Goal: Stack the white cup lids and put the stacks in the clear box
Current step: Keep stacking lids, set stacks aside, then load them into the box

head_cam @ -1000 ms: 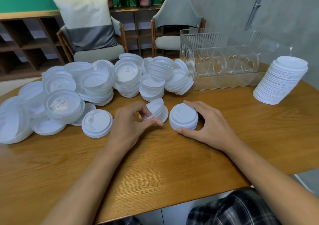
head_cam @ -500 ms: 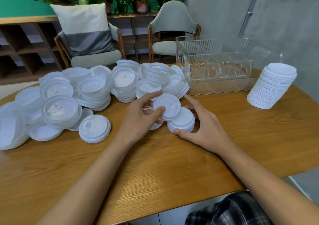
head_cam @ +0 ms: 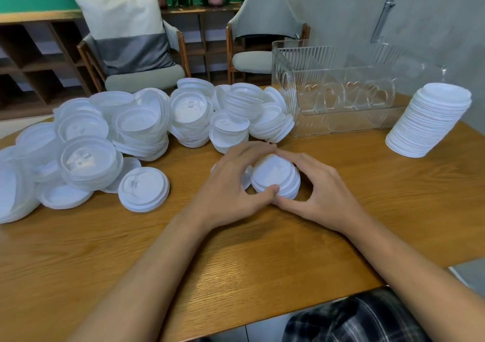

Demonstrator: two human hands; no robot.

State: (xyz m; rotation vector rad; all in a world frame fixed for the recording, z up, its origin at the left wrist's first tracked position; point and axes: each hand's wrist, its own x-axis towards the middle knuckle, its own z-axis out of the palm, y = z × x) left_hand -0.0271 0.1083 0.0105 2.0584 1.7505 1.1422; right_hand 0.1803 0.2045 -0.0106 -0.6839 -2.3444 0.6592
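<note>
Head | small stack [head_cam: 276, 176] held | lid pile [head_cam: 143, 129] behind, nr clear box [head_cam: 349, 125]

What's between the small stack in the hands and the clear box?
Head view: beyond the right hand, only bare table separates the small stack from the clear box; the loose lid pile sits left of that path.

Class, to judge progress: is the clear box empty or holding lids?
Empty: through the clear box walls only its divider shows; the tall lid stack stands outside it.
</note>
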